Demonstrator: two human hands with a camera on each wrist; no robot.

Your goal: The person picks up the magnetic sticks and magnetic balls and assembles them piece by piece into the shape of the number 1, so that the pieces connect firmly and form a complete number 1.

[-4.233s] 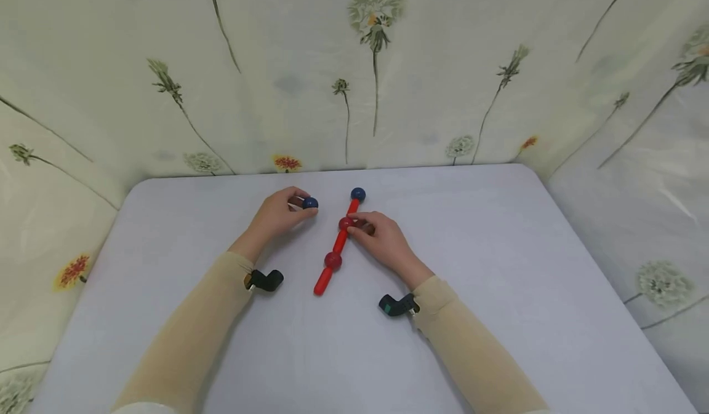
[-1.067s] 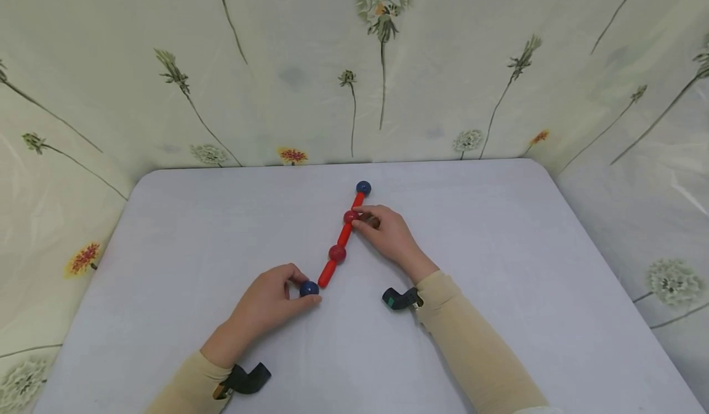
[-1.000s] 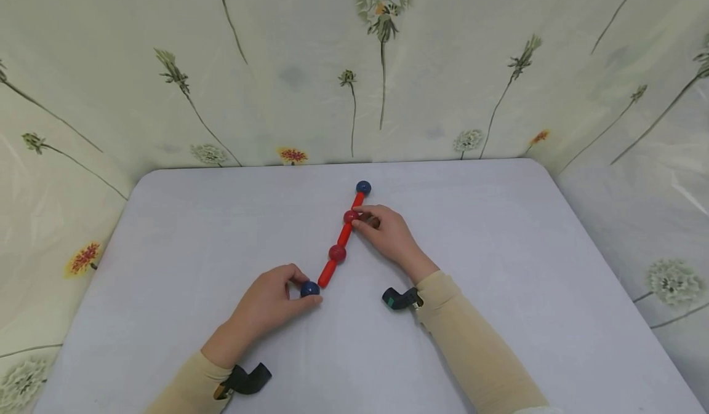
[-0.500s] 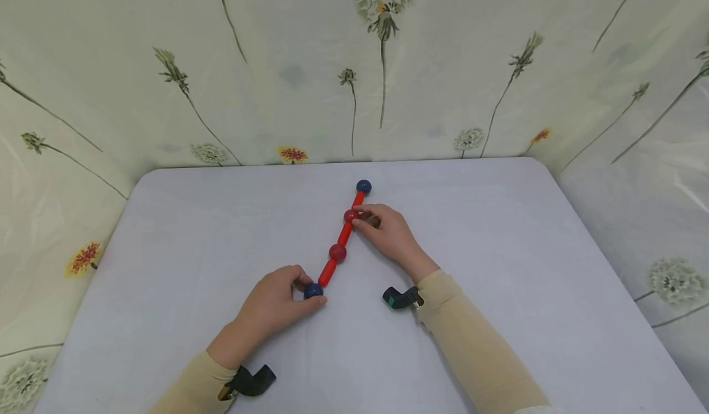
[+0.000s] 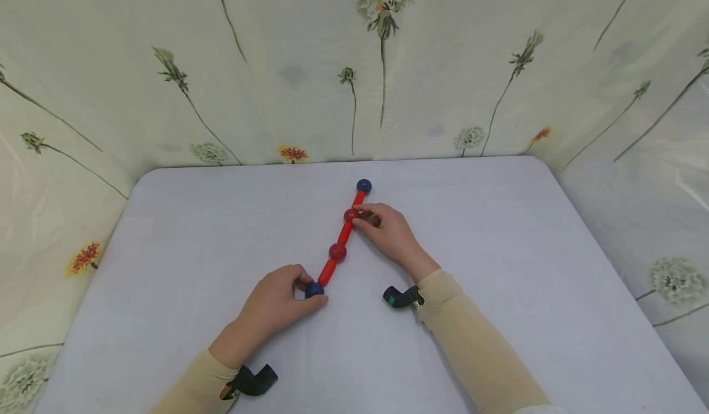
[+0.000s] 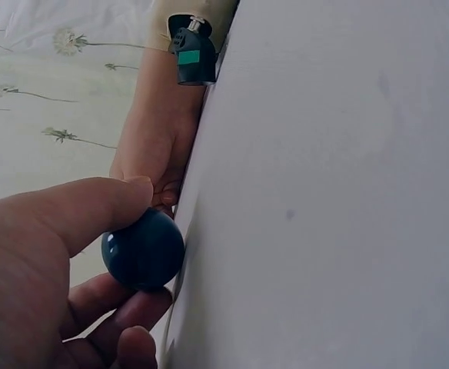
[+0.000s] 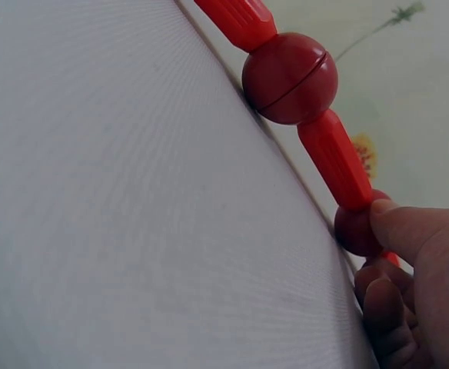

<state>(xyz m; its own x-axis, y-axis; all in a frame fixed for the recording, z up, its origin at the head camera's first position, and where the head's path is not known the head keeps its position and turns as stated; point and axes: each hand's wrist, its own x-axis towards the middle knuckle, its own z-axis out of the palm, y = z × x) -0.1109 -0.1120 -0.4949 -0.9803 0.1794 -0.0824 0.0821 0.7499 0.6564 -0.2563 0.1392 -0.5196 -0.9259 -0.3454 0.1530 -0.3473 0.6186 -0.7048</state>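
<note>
A straight chain of red rods and balls lies slantwise on the table. Its far end carries a blue ball (image 5: 364, 186). Below that, my right hand (image 5: 386, 229) pinches a red ball (image 5: 351, 215) between thumb and fingers. Farther down the chain sits another red ball (image 5: 337, 252), with a red rod (image 5: 327, 272) leading off its near side. At that rod's near end, my left hand (image 5: 275, 300) pinches a second blue ball (image 6: 144, 250) between thumb and fingers. The ball meets the rod's tip in the head view; the contact is hidden in the left wrist view.
The white-covered table (image 5: 498, 266) reaches back to a flower-printed curtain (image 5: 266, 82) behind and at both sides. A black wrist camera (image 5: 256, 381) sticks out from the left sleeve, and another black wrist camera (image 5: 401, 297) from the right one.
My left hand has brought its blue ball from beside the chain's far part down to the near rod's tip, closing the small gap. My right hand keeps its pinch on the red ball.
</note>
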